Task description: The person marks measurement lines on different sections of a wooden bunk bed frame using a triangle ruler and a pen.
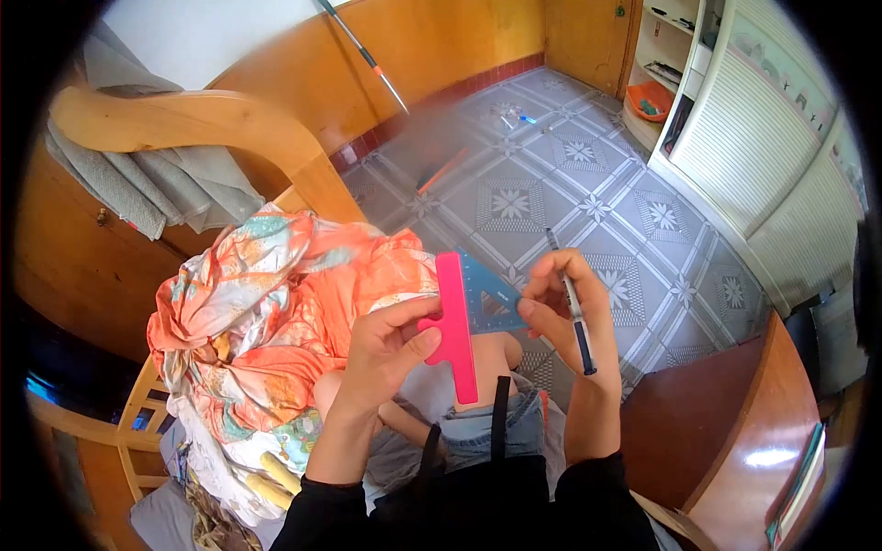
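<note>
My left hand [393, 354] grips a bright pink long-bar clip [457, 358] by its scalloped middle, thumb on the near side. Against the clip's right edge lies a translucent blue triangular set square [480, 292] with a cut-out in it; I cannot tell whether the clip's jaws hold it. My right hand [574, 308] pinches the set square's right corner between thumb and finger. A slim pen [576, 317] with a dark end also rests in that hand, slanting across the fingers. Both hands are raised over my lap.
Crumpled orange and white bedding [294, 303] lies to the left beside a wooden bed frame [211, 119]. Below is a patterned grey floor [542, 193] with small items on it. A brown wooden panel [763, 413] stands at right, and white cabinets [763, 119] farther back.
</note>
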`<action>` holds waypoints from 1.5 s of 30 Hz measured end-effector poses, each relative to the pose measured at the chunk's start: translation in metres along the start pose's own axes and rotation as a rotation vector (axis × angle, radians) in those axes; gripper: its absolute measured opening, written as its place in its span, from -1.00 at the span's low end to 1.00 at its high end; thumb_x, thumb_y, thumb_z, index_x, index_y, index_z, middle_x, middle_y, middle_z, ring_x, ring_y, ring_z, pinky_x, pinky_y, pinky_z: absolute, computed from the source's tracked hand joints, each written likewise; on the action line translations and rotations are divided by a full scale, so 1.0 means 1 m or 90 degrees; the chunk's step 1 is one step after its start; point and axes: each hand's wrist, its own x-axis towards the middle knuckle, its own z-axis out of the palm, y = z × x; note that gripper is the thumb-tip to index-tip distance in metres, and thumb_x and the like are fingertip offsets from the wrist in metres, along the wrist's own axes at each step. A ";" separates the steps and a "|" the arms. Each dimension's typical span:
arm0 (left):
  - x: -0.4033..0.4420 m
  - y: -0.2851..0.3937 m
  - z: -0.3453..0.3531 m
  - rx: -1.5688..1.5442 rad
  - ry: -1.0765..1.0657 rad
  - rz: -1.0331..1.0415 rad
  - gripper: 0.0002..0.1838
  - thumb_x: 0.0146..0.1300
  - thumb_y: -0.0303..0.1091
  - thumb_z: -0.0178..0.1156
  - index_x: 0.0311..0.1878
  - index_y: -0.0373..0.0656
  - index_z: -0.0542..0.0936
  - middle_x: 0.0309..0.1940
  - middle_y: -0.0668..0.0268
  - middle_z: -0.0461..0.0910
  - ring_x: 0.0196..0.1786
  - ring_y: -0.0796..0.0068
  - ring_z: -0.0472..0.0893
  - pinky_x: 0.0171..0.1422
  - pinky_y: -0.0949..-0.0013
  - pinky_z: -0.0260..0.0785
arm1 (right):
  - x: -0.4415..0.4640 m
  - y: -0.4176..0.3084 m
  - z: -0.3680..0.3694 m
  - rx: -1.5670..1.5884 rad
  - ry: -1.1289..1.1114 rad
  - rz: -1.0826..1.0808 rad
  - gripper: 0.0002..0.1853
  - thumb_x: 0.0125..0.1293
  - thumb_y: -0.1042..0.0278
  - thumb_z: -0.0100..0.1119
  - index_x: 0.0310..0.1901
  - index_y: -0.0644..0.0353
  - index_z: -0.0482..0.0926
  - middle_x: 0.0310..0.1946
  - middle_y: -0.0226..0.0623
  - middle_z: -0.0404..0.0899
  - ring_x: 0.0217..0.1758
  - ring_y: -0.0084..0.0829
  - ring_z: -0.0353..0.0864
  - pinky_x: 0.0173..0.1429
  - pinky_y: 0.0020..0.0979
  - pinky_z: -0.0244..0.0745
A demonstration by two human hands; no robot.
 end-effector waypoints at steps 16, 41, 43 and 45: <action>0.000 -0.013 0.016 0.003 0.085 0.032 -0.59 0.24 -0.50 0.26 0.14 -0.44 0.48 -0.04 0.16 0.59 -0.02 0.47 0.57 0.07 0.42 0.45 | -0.001 0.014 0.009 0.074 0.035 0.113 -0.82 0.19 0.45 0.32 -0.25 0.22 0.48 -0.46 -0.36 0.59 -0.45 -0.61 0.56 -0.42 -0.61 0.38; -0.010 -0.045 0.027 0.113 0.185 0.060 -0.59 0.22 -0.41 0.31 0.10 -0.40 0.53 -0.12 0.23 0.61 -0.15 0.54 0.58 -0.08 0.48 0.47 | 0.003 0.040 0.006 -0.041 0.207 -0.085 -0.87 0.40 0.40 0.06 -0.15 0.28 0.50 -0.47 -0.47 0.45 -0.50 -0.71 0.38 -0.44 -0.62 0.36; -0.011 -0.042 0.027 0.116 0.177 0.046 -0.59 0.22 -0.41 0.31 0.10 -0.39 0.53 -0.12 0.23 0.61 -0.15 0.53 0.58 -0.08 0.48 0.47 | 0.004 0.038 0.003 -0.077 0.205 -0.102 -0.86 0.41 0.40 0.06 -0.14 0.28 0.50 -0.47 -0.47 0.45 -0.51 -0.72 0.37 -0.46 -0.62 0.34; -0.011 -0.041 0.027 0.104 0.159 0.038 -0.60 0.22 -0.42 0.31 0.09 -0.40 0.53 -0.13 0.23 0.61 -0.17 0.53 0.59 -0.09 0.47 0.48 | 0.005 0.036 0.002 -0.079 0.210 -0.113 -0.86 0.41 0.39 0.06 -0.12 0.27 0.50 -0.48 -0.48 0.45 -0.52 -0.72 0.36 -0.47 -0.61 0.30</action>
